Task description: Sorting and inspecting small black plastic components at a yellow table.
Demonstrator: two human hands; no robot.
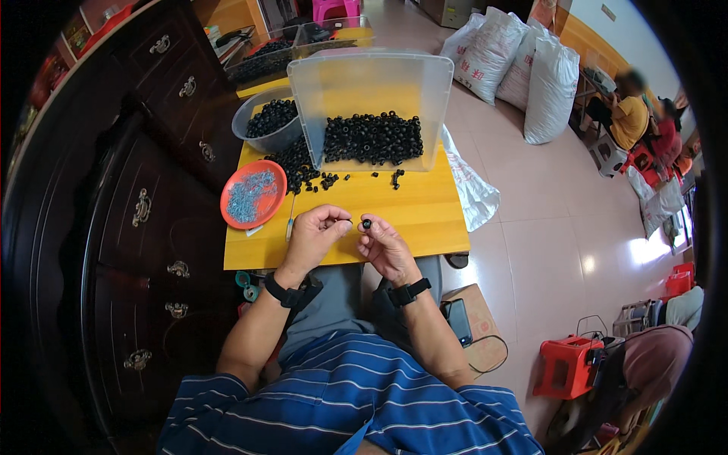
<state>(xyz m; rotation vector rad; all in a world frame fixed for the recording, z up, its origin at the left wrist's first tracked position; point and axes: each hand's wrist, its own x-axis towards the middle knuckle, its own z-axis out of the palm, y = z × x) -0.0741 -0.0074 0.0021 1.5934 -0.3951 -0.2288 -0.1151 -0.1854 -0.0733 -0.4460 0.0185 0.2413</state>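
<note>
Two hands over bench (425, 220) front edge. Orange dish (253, 194) of small metal bits at left edge. My left hand (312, 236) pinches a thin pin (346, 221); right hand (385, 246) pinches a black ring (367, 224), fingertips nearly meeting. Loose black rings (371, 138) heaped in clear bin (371, 83) at back.

A table (409, 220) stands ahead of the seated person, with a cabinet of drawers (144, 205) along its left side. On the table's far part a clear bin (371, 83) lies tipped on its side, a heap of small rings (371, 136) inside it. Left of the bin sits a bowl (262, 140) holding more rings. Nearer, at the left edge, rests a shallow dish (253, 194) of small metal parts. Both hands, the left hand (312, 236) and right hand (385, 246), hover over the table's near edge. Far right, sacks (523, 68) stand on the floor.
</note>
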